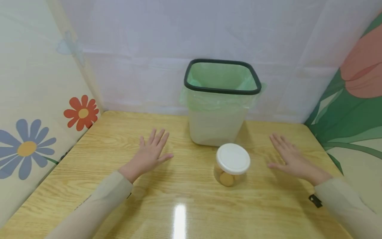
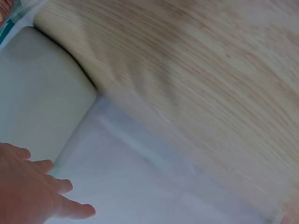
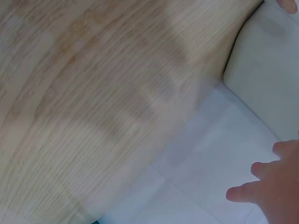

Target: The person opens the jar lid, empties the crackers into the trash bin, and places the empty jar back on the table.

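Note:
Both hands are held apart over a wooden table, palms down with fingers spread. My left hand (image 1: 148, 153) is left of a trash bin (image 1: 215, 122) and holds nothing. On the other side, my right hand (image 1: 293, 160) is likewise bare, to the right of a clear jar (image 1: 232, 164) with a white lid. Round tan pieces like cookies (image 1: 226, 178) show through the jar's side. The bin is pale, with a black rim and a light green bag lining it. Each wrist view catches the spread fingers near the bin's pale wall.
The jar stands just in front of the bin on the wood-grain table (image 1: 191, 202). A white cloth (image 1: 143, 49) hangs behind, and flower-patterned panels (image 1: 30, 83) flank both sides. A small black object (image 1: 315, 200) is beside the right sleeve.

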`<state>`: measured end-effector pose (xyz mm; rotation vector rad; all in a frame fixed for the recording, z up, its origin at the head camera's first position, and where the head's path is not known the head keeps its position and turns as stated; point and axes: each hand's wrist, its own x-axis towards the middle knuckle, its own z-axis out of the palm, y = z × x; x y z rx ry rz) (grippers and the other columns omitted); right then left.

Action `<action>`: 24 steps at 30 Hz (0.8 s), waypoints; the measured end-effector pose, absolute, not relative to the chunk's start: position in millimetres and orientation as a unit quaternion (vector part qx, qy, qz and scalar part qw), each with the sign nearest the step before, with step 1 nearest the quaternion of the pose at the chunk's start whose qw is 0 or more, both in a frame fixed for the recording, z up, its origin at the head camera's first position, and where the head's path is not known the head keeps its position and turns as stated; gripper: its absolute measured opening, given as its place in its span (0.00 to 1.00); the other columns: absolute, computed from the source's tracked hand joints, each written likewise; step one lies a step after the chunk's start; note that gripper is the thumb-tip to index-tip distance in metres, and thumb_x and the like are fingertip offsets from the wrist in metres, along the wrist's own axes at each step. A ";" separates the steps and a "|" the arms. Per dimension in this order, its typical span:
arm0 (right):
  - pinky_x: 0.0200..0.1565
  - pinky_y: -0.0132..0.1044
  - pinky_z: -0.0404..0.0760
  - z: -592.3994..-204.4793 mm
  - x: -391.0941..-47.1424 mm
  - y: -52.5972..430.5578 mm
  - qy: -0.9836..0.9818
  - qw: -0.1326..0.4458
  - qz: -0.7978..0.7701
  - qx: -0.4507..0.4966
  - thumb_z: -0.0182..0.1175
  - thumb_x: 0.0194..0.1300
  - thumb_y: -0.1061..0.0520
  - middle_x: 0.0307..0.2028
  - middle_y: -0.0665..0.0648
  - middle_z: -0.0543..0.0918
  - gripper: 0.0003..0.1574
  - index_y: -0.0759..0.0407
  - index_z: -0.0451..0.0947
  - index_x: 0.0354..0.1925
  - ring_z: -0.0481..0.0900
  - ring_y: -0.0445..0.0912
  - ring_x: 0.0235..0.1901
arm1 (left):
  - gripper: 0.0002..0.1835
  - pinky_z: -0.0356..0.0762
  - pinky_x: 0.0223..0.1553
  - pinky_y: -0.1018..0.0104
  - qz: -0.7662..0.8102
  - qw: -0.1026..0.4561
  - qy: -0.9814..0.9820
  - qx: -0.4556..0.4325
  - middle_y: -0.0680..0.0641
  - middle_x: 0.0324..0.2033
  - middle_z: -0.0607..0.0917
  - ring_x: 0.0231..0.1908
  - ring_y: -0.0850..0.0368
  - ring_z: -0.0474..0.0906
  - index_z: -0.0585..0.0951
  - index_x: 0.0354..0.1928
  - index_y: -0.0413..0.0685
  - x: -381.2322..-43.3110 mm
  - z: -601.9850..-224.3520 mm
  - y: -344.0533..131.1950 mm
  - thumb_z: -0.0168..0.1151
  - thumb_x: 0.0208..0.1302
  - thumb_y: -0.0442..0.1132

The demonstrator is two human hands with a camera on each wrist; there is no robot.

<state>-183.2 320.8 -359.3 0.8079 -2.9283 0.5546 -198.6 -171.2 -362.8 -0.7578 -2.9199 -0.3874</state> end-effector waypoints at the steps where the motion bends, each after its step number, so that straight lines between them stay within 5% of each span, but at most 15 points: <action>1: 0.59 0.77 0.39 -360.8 -183.3 320.2 -0.946 0.029 0.186 0.265 0.64 0.64 0.44 0.75 0.69 0.37 0.64 0.56 0.31 0.77 0.33 0.69 0.71 | 0.45 0.34 0.58 0.20 -0.130 0.052 -0.958 -0.250 0.33 0.74 0.46 0.72 0.33 0.32 0.48 0.75 0.35 -198.1 -363.8 -171.0 0.55 0.70 0.55; 24: 0.62 0.73 0.35 -380.1 -174.7 296.7 -0.891 -0.017 0.363 0.271 0.72 0.54 0.58 0.71 0.79 0.35 0.71 0.69 0.31 0.75 0.33 0.77 0.67 | 0.45 0.29 0.61 0.23 -0.178 0.022 -0.944 -0.279 0.36 0.75 0.42 0.72 0.36 0.27 0.45 0.76 0.38 -187.1 -370.6 -164.1 0.54 0.71 0.55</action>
